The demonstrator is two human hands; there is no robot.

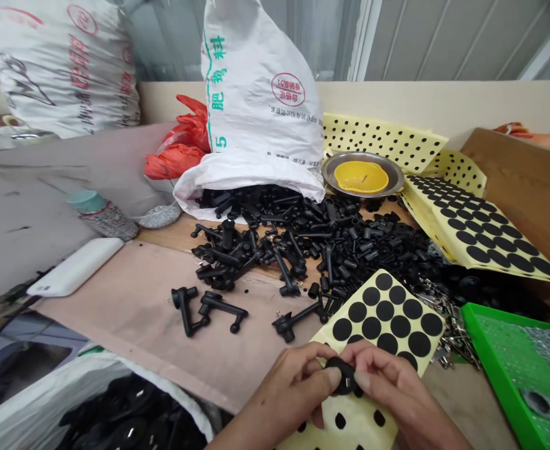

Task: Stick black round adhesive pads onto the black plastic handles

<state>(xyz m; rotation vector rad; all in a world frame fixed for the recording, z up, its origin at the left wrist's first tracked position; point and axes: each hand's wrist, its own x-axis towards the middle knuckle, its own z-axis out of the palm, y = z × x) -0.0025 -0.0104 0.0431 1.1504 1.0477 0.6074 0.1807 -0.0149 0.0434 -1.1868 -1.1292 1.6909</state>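
Observation:
My left hand [298,387] and my right hand [387,387] meet low in the view, both pinching a small round black plastic part [343,376] between fingers and thumbs. A small silver spot shows on its face, and my fingers hide most of it. Under my hands lies a yellow backing sheet with round black stickers [378,319], its upper part still dotted with them. Part of the sheet [340,425] shows below my wrists, with black dots on it. Several black plastic T-shaped pieces [223,309] lie loose on the pinkish board to the left.
A large heap of black plastic parts [312,244] spills from a white woven sack [260,94]. Further sticker sheets [472,225], a steel bowl with a yellow strainer [362,176], a green tray [514,375], loose metal screws [450,331] and a white bag of black parts [129,412] surround me.

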